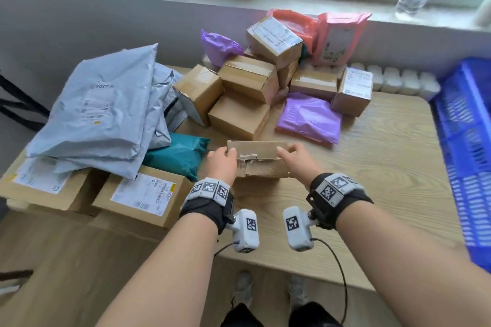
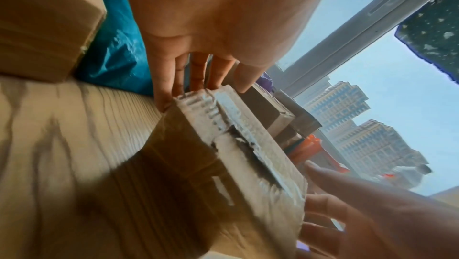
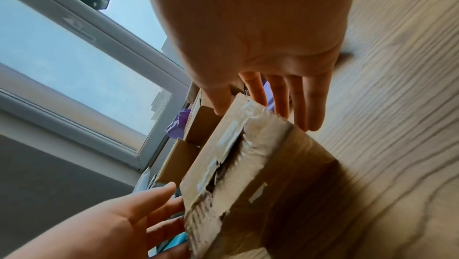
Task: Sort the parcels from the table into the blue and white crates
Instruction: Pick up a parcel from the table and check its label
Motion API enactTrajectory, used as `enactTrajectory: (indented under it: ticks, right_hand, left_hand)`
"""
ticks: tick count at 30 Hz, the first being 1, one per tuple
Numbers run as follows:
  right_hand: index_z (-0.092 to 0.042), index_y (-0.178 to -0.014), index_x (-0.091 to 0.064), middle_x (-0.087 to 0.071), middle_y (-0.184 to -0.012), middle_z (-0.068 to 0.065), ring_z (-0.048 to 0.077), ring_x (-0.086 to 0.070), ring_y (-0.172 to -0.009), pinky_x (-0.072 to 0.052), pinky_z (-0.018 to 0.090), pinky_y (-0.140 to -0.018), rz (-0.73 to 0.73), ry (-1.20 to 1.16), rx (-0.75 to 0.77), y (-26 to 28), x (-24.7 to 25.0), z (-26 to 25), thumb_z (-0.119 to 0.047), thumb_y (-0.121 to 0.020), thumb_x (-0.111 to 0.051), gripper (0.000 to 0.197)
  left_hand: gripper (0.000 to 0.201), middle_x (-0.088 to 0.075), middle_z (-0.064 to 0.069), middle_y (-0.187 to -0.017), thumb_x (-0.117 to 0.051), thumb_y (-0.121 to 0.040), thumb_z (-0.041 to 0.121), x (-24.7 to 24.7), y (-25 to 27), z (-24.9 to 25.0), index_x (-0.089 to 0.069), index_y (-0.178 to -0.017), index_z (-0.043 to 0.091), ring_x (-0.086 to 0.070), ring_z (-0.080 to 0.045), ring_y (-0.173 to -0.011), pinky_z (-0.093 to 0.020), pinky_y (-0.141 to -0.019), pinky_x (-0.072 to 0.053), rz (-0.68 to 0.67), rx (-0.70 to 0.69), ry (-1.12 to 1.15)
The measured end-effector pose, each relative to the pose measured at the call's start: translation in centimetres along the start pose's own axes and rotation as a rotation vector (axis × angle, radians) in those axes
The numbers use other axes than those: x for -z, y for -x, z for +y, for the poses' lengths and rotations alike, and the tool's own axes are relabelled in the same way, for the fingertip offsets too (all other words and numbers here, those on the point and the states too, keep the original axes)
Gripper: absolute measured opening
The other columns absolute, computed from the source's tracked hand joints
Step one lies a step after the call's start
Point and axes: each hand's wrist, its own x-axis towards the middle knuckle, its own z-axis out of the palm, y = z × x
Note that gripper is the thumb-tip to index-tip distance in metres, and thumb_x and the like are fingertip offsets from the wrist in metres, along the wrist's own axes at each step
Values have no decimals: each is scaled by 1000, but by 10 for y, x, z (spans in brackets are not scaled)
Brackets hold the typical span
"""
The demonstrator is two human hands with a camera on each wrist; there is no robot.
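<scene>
Both forearms extended forward; left hand [image 1: 222, 164] and right hand [image 1: 297, 160] face each other, fingers straight, thumbs up.

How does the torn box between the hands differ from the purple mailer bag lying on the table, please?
The torn box is stiff brown cardboard with ripped tape; the purple mailer bag is soft, wrinkled plastic. The left hand and right hand flank the box at its ends; nothing touches the mailer. Both sit on the table.
</scene>
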Motion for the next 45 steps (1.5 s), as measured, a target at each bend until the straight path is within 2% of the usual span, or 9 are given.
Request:
enactTrajectory:
  ticks: [8, 12, 16, 21, 27, 32, 37, 42, 45]
  right_hand:
    - [-19, -81, -44, -52, -81, 0, 20, -53, -80, -50, 49, -93, 115, -93, -91, 22, 20, 53, -43, -92, -61, 31]
    - [-18, -92, -51, -59, -89, 3, 24, -59, -88, -50, 48, -93, 114, -89, -152, 26, 26, 73, -37, -88, -66, 25]
    - [-8, -131, -52, -62, -110, 6, 24, -61, -102, -49, 45, -99, 105, -89, -134, 30, 31, 68, -30, -91, -64, 47]
    - [-10, -123, -62, -63, -102, 4, 19, -58, -91, -48, 36, -88, 25, -53, -28, 31, 29, 58, -19, -94, -61, 30]
    - [-14, -108, -60, -65, -106, 1, 20, -62, -99, -49, 39, -91, 148, -108, -5, 31, 38, 57, -37, -93, -62, 27]
    - [-13, -111, -60, -64, -101, -5, 9, -60, -89, -44, 24, -72, 146, -176, 52, 39, 46, 53, -43, -91, -65, 36]
    - [-16, -120, -54, -58, -108, -7, 12, -54, -101, -38, 28, -86, 125, -200, 0, 42, 46, 63, -50, -92, -60, 44]
    - [-16, -119, -55, -62, -107, -3, 20, -60, -106, -40, 30, -83, 102, -132, -32, 45, 43, 73, -39, -95, -60, 34]
    - [-11, -142, -41, -55, -124, 2, 24, -53, -122, -41, 35, -98, 159, -156, -99, 48, 41, 75, -43, -92, -63, 63]
  left_hand:
    - [28, -63, -6, -103, -52, -96, 41, -34, 26, -8, -55, -101, 13, -57, -25, -91, -32, -76, -42, -54, 31, 106]
    - [31, -62, -4, -116, -59, -93, 35, -47, 33, -17, -55, -116, 16, -57, -23, -100, -29, -83, -42, -110, 33, 100]
    - [51, -50, -4, -144, -53, -94, 29, -49, 27, -10, -46, -143, 17, -51, -25, -127, -37, -106, -41, -138, -28, 97]
    - [40, -67, -2, -119, -46, -92, 8, -51, 20, -4, -61, -128, 19, -62, -24, -103, -39, -94, -52, -165, -53, 115]
    - [38, -62, 9, -103, -57, -82, -3, -51, 26, -2, -54, -107, 26, -64, -18, -94, -37, -89, -53, -40, -72, 206]
    - [53, -61, 11, -108, -57, -78, -7, -53, 36, 4, -55, -119, 26, -65, -14, -84, -34, -80, -54, 49, -159, 204]
    - [35, -66, 6, -93, -43, -81, -9, -60, 44, -11, -58, -88, 22, -64, -22, -94, -34, -84, -52, -17, -84, 233]
    - [23, -60, -3, -125, -45, -98, 18, -59, 34, -2, -56, -119, 19, -57, -22, -106, -33, -87, -45, 54, -54, 167]
    - [41, -51, -2, -141, -47, -99, 26, -60, 31, 12, -49, -139, 18, -52, -21, -123, -38, -105, -42, -18, -156, 124]
